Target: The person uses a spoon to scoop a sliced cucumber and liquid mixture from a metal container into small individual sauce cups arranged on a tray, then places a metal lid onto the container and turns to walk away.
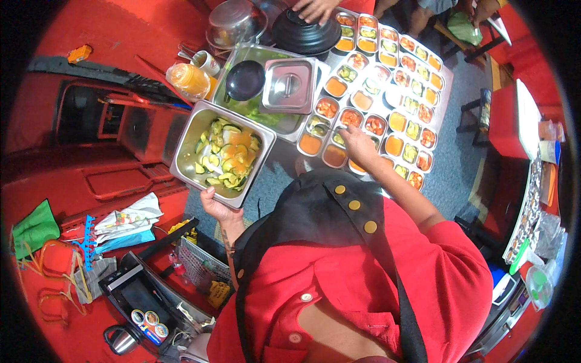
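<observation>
My left hand [218, 208] grips the lower rim of a deep steel food pan [185, 168], tilted toward me. Inside the pan lie sliced green cucumbers or zucchini [229, 156], some under orange light or sauce. My right hand [358, 141] is over the near part of the table and holds what looks like a thin metal utensil [332, 130]; its tip is over a small compartment of green slices [319, 123]. Around it stand rows of three-part steel trays, with red kimchi-like pieces [327, 107], green slices and orange sauce [310, 144] in separate compartments.
A larger clear container [227, 102] with a black bowl [245, 80] and a steel lid [290, 85] stands beyond the pan. Another person's hand [313, 10] rests on a black domed lid [305, 34]. An orange-filled jar [187, 80] and a mug [206, 62] stand left.
</observation>
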`<move>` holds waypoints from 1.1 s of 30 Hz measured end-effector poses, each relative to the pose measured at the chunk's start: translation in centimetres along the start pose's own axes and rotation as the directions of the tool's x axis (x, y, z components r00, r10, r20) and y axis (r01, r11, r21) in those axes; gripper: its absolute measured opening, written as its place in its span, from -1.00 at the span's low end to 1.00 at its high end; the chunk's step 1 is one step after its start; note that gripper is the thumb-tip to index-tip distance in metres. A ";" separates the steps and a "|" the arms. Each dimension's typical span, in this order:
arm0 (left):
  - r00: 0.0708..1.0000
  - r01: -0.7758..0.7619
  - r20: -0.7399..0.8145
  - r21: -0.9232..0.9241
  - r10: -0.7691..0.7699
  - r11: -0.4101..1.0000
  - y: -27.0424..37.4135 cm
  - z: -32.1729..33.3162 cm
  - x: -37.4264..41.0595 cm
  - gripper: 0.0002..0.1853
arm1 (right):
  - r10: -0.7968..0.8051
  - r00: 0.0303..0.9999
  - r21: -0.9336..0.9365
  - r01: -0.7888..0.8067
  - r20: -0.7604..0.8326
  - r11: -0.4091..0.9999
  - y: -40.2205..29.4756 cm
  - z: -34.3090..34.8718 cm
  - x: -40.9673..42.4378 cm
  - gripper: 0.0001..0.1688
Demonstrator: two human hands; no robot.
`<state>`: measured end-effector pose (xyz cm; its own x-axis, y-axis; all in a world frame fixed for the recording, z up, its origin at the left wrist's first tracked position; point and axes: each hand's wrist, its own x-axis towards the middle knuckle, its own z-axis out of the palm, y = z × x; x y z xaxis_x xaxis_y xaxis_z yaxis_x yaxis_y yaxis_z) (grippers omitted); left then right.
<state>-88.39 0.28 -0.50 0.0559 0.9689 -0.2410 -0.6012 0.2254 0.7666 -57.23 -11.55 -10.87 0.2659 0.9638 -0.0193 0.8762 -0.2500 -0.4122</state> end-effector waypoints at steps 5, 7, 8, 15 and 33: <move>1.000 0.009 0.008 0.007 -0.009 1.000 0.1 0.3 0.1 -0.29 | -0.009 0.994 0.005 0.009 -0.106 1.000 0.6 1.3 0.1 -0.64; 1.000 0.009 0.004 0.010 -0.009 1.000 0.1 0.3 0.0 -0.29 | -0.006 0.992 0.014 0.008 -0.125 1.000 0.6 1.2 0.0 -0.62; 1.000 0.009 -0.002 0.014 -0.009 1.000 0.1 0.3 -0.1 -0.29 | -0.007 0.991 0.019 0.009 -0.132 1.000 0.5 1.1 -0.1 -0.62; 1.000 0.008 0.017 0.009 -0.008 1.000 0.0 -0.1 0.1 -0.26 | -0.041 0.998 0.052 0.044 -0.045 0.998 0.5 -0.2 -1.1 -0.63; 1.000 0.022 0.012 0.029 -0.023 0.999 0.1 0.2 -0.2 -0.28 | 0.051 0.988 0.010 -0.050 -0.147 0.999 0.8 0.6 -1.8 -0.57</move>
<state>-88.28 0.12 -0.25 0.0793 0.9647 -0.2513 -0.5764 0.2500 0.7780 -57.29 -13.45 -11.68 0.3666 0.9257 0.0932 0.8575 -0.2973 -0.4199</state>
